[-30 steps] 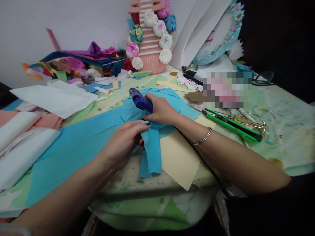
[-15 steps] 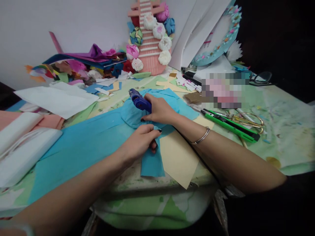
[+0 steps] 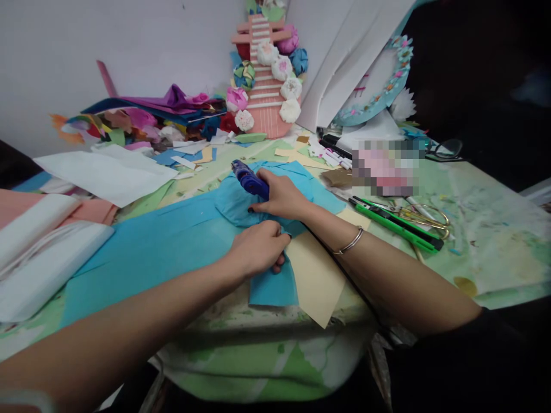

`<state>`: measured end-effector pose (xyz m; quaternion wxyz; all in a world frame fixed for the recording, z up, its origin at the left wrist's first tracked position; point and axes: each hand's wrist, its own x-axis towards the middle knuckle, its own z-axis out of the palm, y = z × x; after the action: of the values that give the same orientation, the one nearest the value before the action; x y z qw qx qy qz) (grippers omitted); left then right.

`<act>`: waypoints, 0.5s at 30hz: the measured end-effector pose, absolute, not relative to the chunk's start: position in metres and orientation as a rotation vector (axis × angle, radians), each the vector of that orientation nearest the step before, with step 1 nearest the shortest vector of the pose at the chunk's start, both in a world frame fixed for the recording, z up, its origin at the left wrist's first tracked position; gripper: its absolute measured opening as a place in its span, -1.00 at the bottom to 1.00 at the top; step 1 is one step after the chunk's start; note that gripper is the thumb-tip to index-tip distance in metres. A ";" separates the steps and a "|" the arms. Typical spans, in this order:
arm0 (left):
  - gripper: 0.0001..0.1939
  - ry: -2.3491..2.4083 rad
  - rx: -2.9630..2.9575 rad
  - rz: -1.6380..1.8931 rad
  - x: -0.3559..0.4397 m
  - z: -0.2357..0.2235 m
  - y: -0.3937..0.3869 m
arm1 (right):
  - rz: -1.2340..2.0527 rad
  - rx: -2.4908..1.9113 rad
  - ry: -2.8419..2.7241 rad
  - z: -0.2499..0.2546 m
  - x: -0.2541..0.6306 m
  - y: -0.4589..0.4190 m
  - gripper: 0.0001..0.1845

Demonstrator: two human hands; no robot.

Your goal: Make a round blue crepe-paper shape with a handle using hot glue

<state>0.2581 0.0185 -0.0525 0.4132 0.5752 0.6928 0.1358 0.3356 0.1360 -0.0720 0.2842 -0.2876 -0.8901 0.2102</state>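
A blue glue gun (image 3: 251, 180) is gripped in my right hand (image 3: 282, 195), its body tilted toward the upper left and its nozzle hidden. Below it, my left hand (image 3: 260, 246) pinches a strip of blue crepe paper (image 3: 274, 285), whose loose end hangs toward the table's front edge. Under and behind my right hand lies a rounded piece covered in the same blue paper (image 3: 232, 201). A wide blue sheet (image 3: 142, 252) spreads to the left, partly beneath my left forearm. Cream card (image 3: 316, 275) lies just right of the strip.
A green utility knife (image 3: 396, 223) and gold-handled scissors (image 3: 426, 218) lie at right. White paper rolls (image 3: 55, 269) are at left. Behind stands a pink guitar-shaped piece (image 3: 269, 103) with paper flowers. A black cord (image 3: 327, 252) runs beneath my right forearm.
My left hand has moved right and slightly down along the blue strip, turning its loose end so it lies wider. My right hand keeps the glue gun in nearly the same place. The view has shifted slightly.
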 end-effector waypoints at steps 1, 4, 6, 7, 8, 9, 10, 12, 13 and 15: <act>-0.79 1.731 1.428 0.364 0.258 -0.053 0.019 | 0.573 -0.766 -2.374 -0.072 0.336 0.136 -0.52; -0.77 1.686 1.315 0.509 0.257 -0.052 0.016 | 0.700 -0.699 -2.298 -0.074 0.337 0.137 -0.60; -0.77 1.644 1.216 0.659 0.255 -0.050 0.011 | 0.863 -0.606 -2.167 -0.077 0.337 0.139 -0.62; -0.77 1.638 1.178 0.747 0.254 -0.048 0.008 | 0.942 -0.565 -2.087 -0.078 0.337 0.141 -0.62; -0.77 1.642 1.154 0.839 0.252 -0.046 0.005 | 1.007 -0.543 -2.004 -0.079 0.337 0.142 -0.62; -0.77 1.657 1.145 0.933 0.250 -0.045 0.001 | 1.055 -0.540 -1.923 -0.079 0.337 0.143 -0.63; -0.77 1.678 1.143 1.022 0.248 -0.043 -0.003 | 1.087 -0.553 -1.850 -0.078 0.338 0.144 -0.65; -0.75 1.708 1.116 1.160 0.243 -0.039 -0.010 | 1.118 -0.614 -1.754 -0.071 0.341 0.142 -0.71; -0.74 1.704 1.086 1.202 0.241 -0.038 -0.013 | 1.126 -0.652 -1.721 -0.066 0.344 0.140 -0.73; -0.69 1.694 1.029 1.224 0.234 -0.035 -0.017 | 1.147 -0.730 -1.678 -0.055 0.353 0.131 -0.76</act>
<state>0.2341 -0.0171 -0.0353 0.3950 0.4058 0.6680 0.4828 0.3531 0.1313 -0.0550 0.4714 -0.2981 -0.6852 0.4683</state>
